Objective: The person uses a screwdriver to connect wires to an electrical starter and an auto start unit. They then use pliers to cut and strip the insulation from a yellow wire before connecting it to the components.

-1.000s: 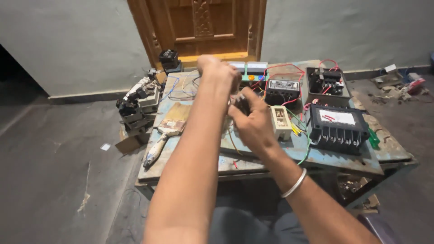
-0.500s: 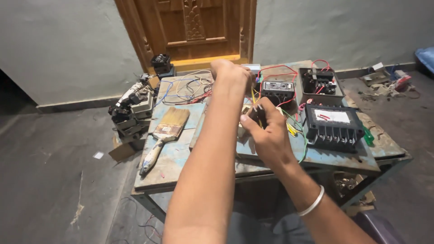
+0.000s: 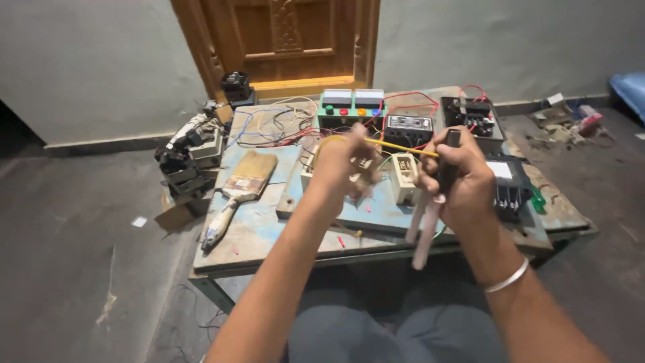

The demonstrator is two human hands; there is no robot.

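Both hands are raised above a worn blue table (image 3: 269,232) with a yellow wire (image 3: 396,145) stretched between them. The left hand (image 3: 344,165) is closed, pinching one end of the wire near its fingertips, while the right hand (image 3: 457,180) is clenched around a pair of pliers (image 3: 430,215) — the pale pink handles hang down below the fist and the dark head sticks up above it, meeting the wire's other end. On the table under the hands lie a cream switch block (image 3: 404,177) and a blue board. Farther back stands a green box with coloured buttons (image 3: 351,106), a small black meter (image 3: 408,128) and red wiring. A wide paintbrush (image 3: 238,191) lies to the left, well apart from the hands — beyond it, a heap of grey parts (image 3: 188,151) at the table's edge.
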